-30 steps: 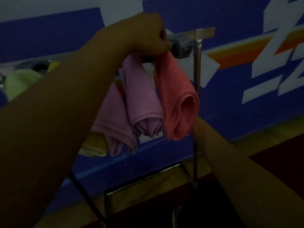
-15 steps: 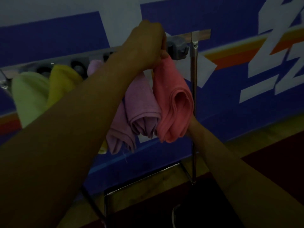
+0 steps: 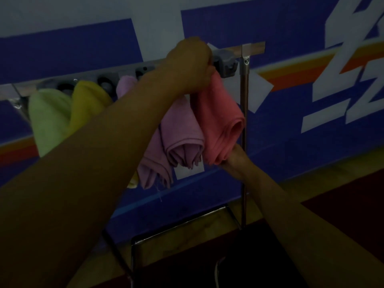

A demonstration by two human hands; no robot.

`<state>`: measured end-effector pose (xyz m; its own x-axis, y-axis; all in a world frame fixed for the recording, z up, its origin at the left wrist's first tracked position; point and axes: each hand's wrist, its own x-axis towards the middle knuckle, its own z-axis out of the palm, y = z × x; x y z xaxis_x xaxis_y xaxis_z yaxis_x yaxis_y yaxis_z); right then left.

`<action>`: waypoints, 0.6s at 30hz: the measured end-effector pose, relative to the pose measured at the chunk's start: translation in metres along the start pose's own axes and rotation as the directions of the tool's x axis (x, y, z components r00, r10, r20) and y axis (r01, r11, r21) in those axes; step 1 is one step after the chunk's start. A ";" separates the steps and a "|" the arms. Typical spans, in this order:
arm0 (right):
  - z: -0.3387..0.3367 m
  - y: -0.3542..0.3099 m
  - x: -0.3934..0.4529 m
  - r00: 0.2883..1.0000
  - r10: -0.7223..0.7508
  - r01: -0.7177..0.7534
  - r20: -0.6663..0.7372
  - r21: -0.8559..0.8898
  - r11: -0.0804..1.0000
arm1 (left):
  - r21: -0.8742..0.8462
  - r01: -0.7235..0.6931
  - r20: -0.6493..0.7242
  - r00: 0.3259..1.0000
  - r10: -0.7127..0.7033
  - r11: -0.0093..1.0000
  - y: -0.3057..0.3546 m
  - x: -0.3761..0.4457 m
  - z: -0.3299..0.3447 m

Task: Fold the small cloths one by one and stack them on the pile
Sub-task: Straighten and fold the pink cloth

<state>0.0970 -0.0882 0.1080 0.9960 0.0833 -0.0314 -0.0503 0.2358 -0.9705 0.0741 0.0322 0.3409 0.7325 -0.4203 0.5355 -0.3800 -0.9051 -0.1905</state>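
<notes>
Left hand (image 3: 190, 65): fingers curled tight, bunching the top of the pink cloth (image 3: 218, 119) right under the rail (image 3: 133, 68), touching the grey clip (image 3: 225, 63) at its 3 o'clock. Knuckles face the camera; fingertips are hidden behind the hand.

Right hand (image 3: 233, 157): at the pink cloth's bottom edge, about 5 o'clock from the left hand. Mostly hidden behind the cloth, so can't tell whether its fingers pinch the fabric or just touch it.

Pink cloth hangs from the rail's right end, rolled into a loose tube with its opening toward the camera. Just beside it at 9 o'clock, touching: a lilac cloth (image 3: 182, 138), also rolled. Another lilac cloth (image 3: 154, 167) hangs lower at its 8 o'clock, partly behind the left forearm. Further along toward 9 o'clock: a yellow cloth (image 3: 88, 104), then a light green cloth (image 3: 51, 119), both hanging from the rail.

Rail slopes up to the right and sits on a chrome upright (image 3: 243, 142) just right of the pink cloth. Chrome base frame (image 3: 180, 225) on the floor at 6 o'clock. Behind everything: blue-and-white banner (image 3: 291, 28) with an orange stripe. Lighting is dim.
</notes>
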 end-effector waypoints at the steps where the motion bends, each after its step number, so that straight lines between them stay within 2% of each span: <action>1: -0.004 0.003 0.001 1.000 0.026 -0.026 0.003 0.007 1.000 | -0.002 0.005 0.000 1.000 -0.005 1.000 0.001 -0.001 -0.003; 5: -0.017 0.009 0.001 0.998 0.066 -0.066 0.010 -0.002 0.998 | -0.046 -0.033 -0.078 0.997 0.029 0.998 0.013 -0.001 -0.012; 14: -0.046 0.027 0.000 0.992 0.120 -0.119 -0.023 0.056 0.991 | -0.201 -0.273 -0.138 0.959 0.249 0.941 0.078 -0.020 -0.006; 18: -0.071 0.042 -0.008 0.981 0.179 -0.171 -0.080 0.097 0.980 | -0.302 -0.345 -0.085 0.938 0.335 0.889 0.109 -0.042 0.023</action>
<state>0.0919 -0.1477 0.0505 0.9736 0.0460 -0.2237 -0.2267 0.3111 -0.9229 0.0150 -0.0501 0.2790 0.5120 -0.6925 0.5082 -0.7611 -0.6400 -0.1052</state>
